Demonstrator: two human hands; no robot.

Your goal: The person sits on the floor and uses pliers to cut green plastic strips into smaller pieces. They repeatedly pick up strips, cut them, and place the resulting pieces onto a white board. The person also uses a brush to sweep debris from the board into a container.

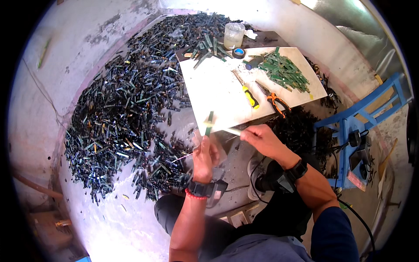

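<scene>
My left hand (202, 158) is closed round the lower end of a narrow dark green strip (210, 119), which stands almost upright by the near corner of a white board (205, 87). My right hand (264, 140) grips a thin pale stick-like tool (231, 130), smeared by motion. Its far end crosses the strip's middle; whether it touches cannot be told. On the board lie a yellow-and-black-handled tool (251, 97) and pliers with orange-and-black handles (277, 104). Beyond them is a heap of green strips (286, 73).
A large pile of dark strips (126, 109) covers the floor at left and back. A cloudy plastic cup (234, 36) and a roll of black tape (238, 53) stand at the table's far side. At right is a blue chair (345, 126) with black devices and a cable.
</scene>
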